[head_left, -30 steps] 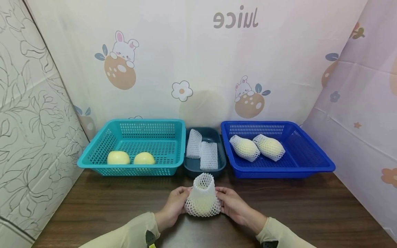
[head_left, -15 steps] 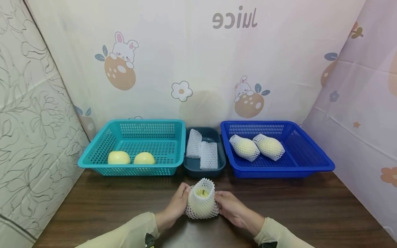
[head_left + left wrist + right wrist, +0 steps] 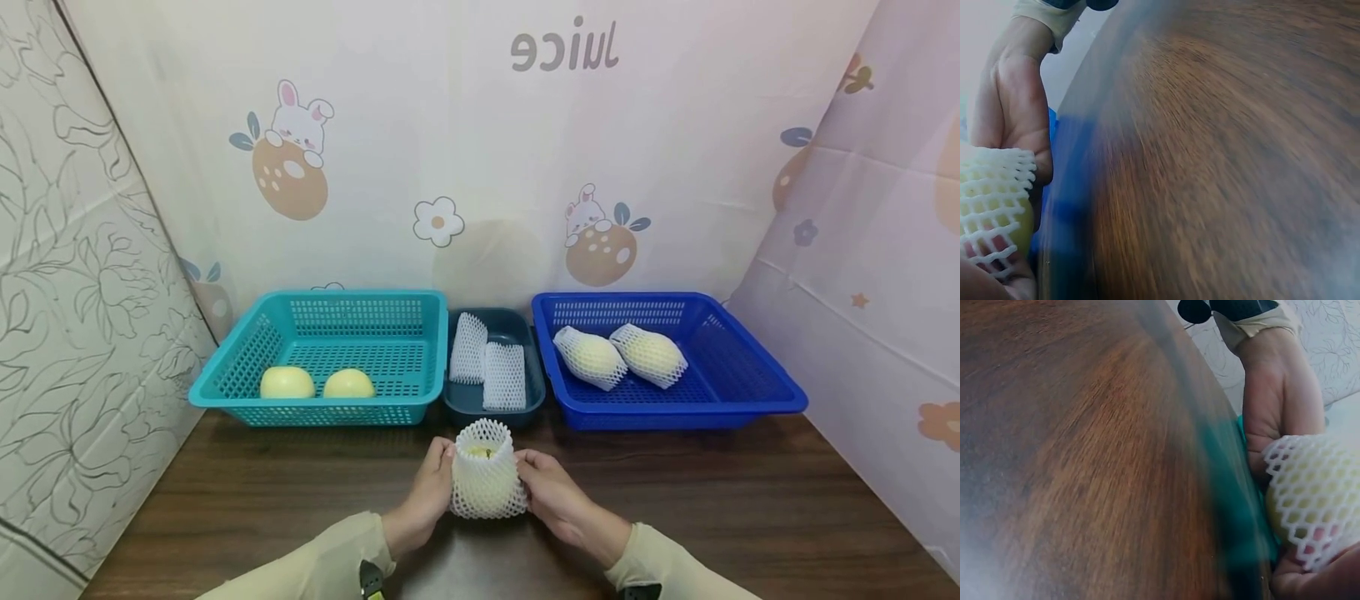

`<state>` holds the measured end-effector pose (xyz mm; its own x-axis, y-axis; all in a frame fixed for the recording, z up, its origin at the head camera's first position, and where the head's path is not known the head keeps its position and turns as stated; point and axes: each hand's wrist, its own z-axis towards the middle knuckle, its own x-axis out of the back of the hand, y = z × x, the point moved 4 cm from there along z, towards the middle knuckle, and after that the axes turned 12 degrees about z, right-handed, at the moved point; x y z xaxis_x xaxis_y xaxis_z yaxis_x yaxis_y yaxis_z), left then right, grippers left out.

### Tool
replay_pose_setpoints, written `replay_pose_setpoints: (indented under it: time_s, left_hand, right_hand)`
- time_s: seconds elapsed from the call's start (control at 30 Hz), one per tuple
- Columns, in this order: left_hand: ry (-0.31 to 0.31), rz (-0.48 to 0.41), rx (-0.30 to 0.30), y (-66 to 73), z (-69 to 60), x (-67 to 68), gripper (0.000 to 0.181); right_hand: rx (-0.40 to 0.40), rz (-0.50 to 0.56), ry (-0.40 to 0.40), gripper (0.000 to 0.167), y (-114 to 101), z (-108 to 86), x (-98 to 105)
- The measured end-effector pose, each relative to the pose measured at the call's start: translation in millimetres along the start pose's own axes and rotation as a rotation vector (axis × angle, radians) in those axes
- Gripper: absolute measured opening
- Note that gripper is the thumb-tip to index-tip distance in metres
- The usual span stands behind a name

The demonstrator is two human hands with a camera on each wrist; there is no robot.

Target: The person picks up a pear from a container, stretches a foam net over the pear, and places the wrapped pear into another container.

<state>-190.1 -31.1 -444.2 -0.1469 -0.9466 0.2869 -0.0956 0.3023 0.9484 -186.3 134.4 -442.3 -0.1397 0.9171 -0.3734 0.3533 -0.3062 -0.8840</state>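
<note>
Near the middle of the table, a pale yellow fruit (image 3: 477, 451) with a dark stem stands inside a white foam net (image 3: 487, 487). The net's upper end is gaping, with the fruit's top showing through it. My left hand (image 3: 424, 493) grips the netted fruit from the left, thumb near the net's upper part. From the right, my right hand (image 3: 558, 497) holds it the same way; fingers behind the net are partly hidden. In the left wrist view the net (image 3: 991, 200) covers most of the fruit, and bare yellow skin shows below its edge.
A teal basket (image 3: 322, 406) at back left holds two bare fruits (image 3: 288, 382). Between the baskets, a dark tray (image 3: 497, 317) contains folded foam nets (image 3: 505, 377). The blue basket (image 3: 750, 367) at back right holds two netted fruits (image 3: 591, 357). A patterned curtain (image 3: 480, 150) hangs behind.
The netted fruit has tilted towards me and partly back, and shifted slightly left. The stem has come into sight through the net's mouth. Both hands keep hold, moving slightly with it.
</note>
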Motion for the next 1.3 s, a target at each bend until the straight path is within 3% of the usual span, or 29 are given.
replay_pose_setpoints:
  time_s: [0.2, 0.37, 0.67, 0.87, 1.13, 1.3]
  left_hand:
    - [0.056, -0.056, 0.026, -1.1, 3.2, -6.5, 0.016]
    - [0.027, -0.118, 0.045, -0.6, 5.7, -10.2, 0.019]
    - [-0.029, -0.153, 0.064, -1.2, 10.8, -11.2, 0.023]
    - [0.033, -0.187, 0.071, 0.3, 13.1, -11.3, 0.023]
    - [0.081, -0.266, 0.054, 4.6, 17.7, -13.4, 0.024]
    - [0.045, -0.337, 0.08, 5.5, 19.2, -15.9, 0.026]
  right_hand:
    - [0.076, -0.016, 0.122, 0.026, 3, 6.4, -1]
    - [0.114, 0.032, 0.182, 0.033, 2, 13.1, -2]
    - [0.093, 0.045, 0.186, 0.034, 0, 16.1, -3]
    - [0.066, 0.047, 0.137, 0.024, -2, 17.9, -9]
    - [0.175, 0.095, 0.16, 0.024, -9, 23.8, -13]
    - [0.266, 0.098, 0.191, 0.024, -8, 27.4, -13]
